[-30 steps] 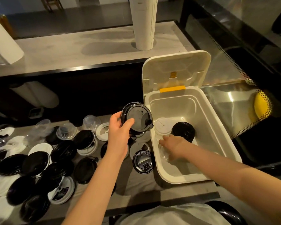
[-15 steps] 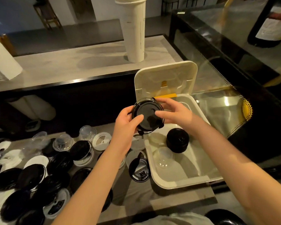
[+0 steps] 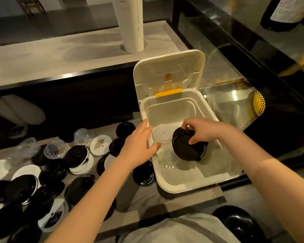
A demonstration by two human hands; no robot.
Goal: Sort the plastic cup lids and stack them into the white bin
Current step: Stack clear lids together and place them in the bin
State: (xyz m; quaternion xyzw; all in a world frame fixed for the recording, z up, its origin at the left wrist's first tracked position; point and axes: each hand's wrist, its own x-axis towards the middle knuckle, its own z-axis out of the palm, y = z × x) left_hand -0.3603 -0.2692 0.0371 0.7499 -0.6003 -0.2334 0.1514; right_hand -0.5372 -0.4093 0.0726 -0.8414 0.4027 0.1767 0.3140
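Pinching one black lid (image 3: 182, 146) inside the white bin (image 3: 170, 109), right hand (image 3: 205, 130); left hand (image 3: 137, 146) empty, fingers (image 3: 144, 125) splayed.

You stand at a grey table (image 3: 191, 202) in dim light; behind it a pale marbled counter (image 3: 68, 53), black-edged, carries a tall white cylinder (image 3: 132, 23). To your right runs a glass display case (image 3: 226, 72), a dark bottle (image 3: 288, 11) beyond it.

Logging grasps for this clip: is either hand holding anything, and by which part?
The right hand grips a black lid by its far rim, inside the white bin. The left hand holds nothing.
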